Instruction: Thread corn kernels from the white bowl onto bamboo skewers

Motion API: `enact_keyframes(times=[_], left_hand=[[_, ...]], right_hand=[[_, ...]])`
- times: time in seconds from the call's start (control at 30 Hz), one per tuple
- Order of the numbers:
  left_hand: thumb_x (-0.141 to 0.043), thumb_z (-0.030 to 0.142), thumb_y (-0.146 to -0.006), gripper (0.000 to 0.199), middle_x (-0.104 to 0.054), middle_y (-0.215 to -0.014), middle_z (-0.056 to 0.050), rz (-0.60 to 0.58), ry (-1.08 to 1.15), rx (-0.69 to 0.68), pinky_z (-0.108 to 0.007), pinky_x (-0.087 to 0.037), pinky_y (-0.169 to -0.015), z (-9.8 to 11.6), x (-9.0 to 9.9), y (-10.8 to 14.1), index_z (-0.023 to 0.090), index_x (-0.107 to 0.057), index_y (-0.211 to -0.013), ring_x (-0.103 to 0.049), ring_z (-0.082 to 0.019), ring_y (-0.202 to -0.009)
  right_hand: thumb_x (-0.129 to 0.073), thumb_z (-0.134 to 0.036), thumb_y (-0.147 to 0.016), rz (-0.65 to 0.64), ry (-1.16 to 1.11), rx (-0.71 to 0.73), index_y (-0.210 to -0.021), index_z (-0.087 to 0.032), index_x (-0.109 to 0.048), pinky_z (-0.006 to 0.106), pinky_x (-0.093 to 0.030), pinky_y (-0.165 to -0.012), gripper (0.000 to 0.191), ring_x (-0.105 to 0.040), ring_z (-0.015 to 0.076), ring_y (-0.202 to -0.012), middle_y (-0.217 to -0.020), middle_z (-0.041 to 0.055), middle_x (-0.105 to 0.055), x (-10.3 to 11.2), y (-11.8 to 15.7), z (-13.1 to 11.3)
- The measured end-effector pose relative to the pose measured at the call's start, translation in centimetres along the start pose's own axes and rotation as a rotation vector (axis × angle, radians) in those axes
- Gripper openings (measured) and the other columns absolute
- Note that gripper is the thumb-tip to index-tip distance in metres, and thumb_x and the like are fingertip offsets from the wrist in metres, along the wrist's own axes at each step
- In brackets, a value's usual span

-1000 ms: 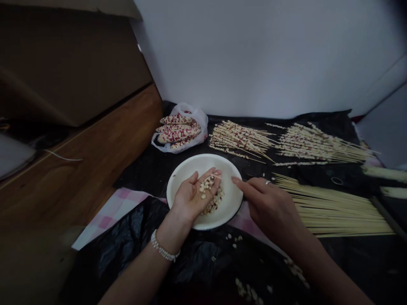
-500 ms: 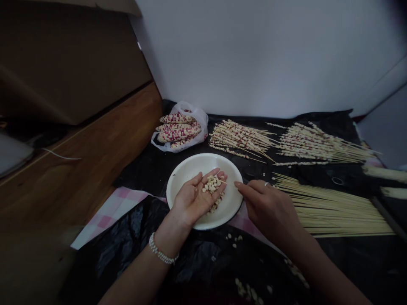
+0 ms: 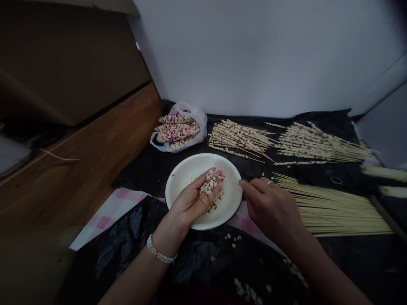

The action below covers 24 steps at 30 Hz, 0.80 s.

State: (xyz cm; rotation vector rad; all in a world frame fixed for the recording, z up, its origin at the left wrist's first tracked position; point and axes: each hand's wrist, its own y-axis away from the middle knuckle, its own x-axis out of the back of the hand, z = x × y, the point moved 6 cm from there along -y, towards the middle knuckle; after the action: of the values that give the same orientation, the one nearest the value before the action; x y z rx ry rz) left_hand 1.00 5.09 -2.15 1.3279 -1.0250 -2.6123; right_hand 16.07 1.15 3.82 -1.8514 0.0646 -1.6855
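My left hand [image 3: 193, 199], palm up and cupped above a white bowl [image 3: 178, 169], holds a small heap of corn kernels [image 3: 208, 186]. Its fingers curl up around the heap. To the right of the bowl, my right hand [image 3: 270, 199] pinches a thin wooden skewer [image 3: 236, 183] between thumb and forefinger. The skewer points left toward the kernels; its tip is hard to make out at the left fingers. More kernels [image 3: 218, 201], some dark red, lie in the bowl beneath my left hand.
Corn cobs [image 3: 176, 134] sit in a plastic bag [image 3: 202, 123] behind the bowl. Two piles of kernel-threaded skewers [image 3: 238, 137] lie farther back. Bare skewers [image 3: 340, 212] are spread at right, near pale stripped cobs [image 3: 392, 192]. Loose kernels [image 3: 248, 292] dot the black plastic sheet [image 3: 133, 228].
The fingers of my left hand have curled up more around the kernels. My right hand has shifted slightly right with the skewer.
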Motion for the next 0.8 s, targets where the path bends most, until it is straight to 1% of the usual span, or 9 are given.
enact_keyframes(times=[0.1,0.2,0.33,0.43,0.53,0.67,0.8], left_hand=[[-0.05,0.009,-0.087,0.031,-0.069,-0.105,-0.014,0.012,0.039,0.019,-0.031,-0.055,-0.086,0.19,0.01,0.01,0.007,-0.058,-0.117,-0.065,-0.022,-0.102],[-0.049,0.007,-0.085,0.032,-0.069,-0.105,-0.014,0.009,0.039,-0.002,-0.03,-0.054,-0.087,0.46,0.04,0.08,0.005,-0.057,-0.116,-0.064,-0.022,-0.105],[-0.047,-0.007,-0.077,0.041,-0.069,-0.106,-0.013,-0.07,-0.032,-0.039,-0.032,-0.052,-0.091,0.46,-0.07,0.15,0.008,-0.058,-0.114,-0.063,-0.021,-0.106],[-0.052,-0.008,-0.075,0.039,-0.069,-0.105,-0.012,-0.099,-0.137,-0.121,-0.029,-0.051,-0.092,0.6,-0.09,0.19,0.009,-0.062,-0.108,-0.064,-0.02,-0.105],[-0.058,-0.003,-0.076,0.03,-0.07,-0.101,-0.011,-0.079,-0.223,-0.158,-0.024,-0.052,-0.089,0.63,-0.1,0.27,0.01,-0.065,-0.102,-0.066,-0.017,-0.099],[-0.062,0.0,-0.075,0.026,-0.071,-0.09,-0.008,-0.055,-0.281,-0.17,-0.02,-0.055,-0.079,0.67,-0.06,0.34,0.011,-0.067,-0.098,-0.068,-0.013,-0.084],[-0.067,0.004,-0.073,0.021,-0.069,-0.078,-0.004,-0.051,-0.325,-0.178,-0.014,-0.054,-0.068,0.68,0.22,0.17,0.012,-0.068,-0.092,-0.066,-0.008,-0.07]], right_hand=[[-0.052,-0.012,-0.083,-0.022,-0.001,0.014,-0.103,-0.02,-0.067,0.03,-0.033,-0.063,0.026,-0.051,0.0183,-0.073,-0.072,0.0017,-0.059,0.01,-0.03,0.05],[-0.052,-0.013,-0.083,0.009,-0.051,0.013,-0.1,-0.02,-0.068,0.03,-0.034,-0.063,0.024,-0.051,0.0175,-0.071,-0.071,0.0016,-0.06,0.25,-0.07,0.03],[-0.051,-0.013,-0.084,0.052,-0.125,0.026,-0.1,-0.018,-0.068,0.028,-0.034,-0.059,0.024,-0.052,0.0155,-0.068,-0.071,0.0015,-0.061,0.41,-0.07,-0.2],[-0.049,-0.013,-0.085,0.061,-0.148,0.027,-0.102,-0.017,-0.067,0.028,-0.035,-0.059,0.025,-0.053,0.0152,-0.068,-0.072,0.0025,-0.062,0.44,-0.04,-0.23],[-0.047,-0.014,-0.087,0.086,-0.177,0.024,-0.103,-0.015,-0.067,0.028,-0.038,-0.059,0.026,-0.055,0.015,-0.068,-0.073,0.0038,-0.063,0.6,-0.05,-0.16],[-0.047,-0.014,-0.087,0.104,-0.187,0.022,-0.103,-0.015,-0.067,0.028,-0.038,-0.057,0.026,-0.056,0.0152,-0.068,-0.074,0.0043,-0.064,0.74,-0.09,-0.17],[-0.047,-0.015,-0.088,0.105,-0.184,0.021,-0.104,-0.016,-0.067,0.027,-0.039,-0.059,0.025,-0.057,0.0152,-0.07,-0.075,0.004,-0.064,0.81,-0.02,-0.22]])
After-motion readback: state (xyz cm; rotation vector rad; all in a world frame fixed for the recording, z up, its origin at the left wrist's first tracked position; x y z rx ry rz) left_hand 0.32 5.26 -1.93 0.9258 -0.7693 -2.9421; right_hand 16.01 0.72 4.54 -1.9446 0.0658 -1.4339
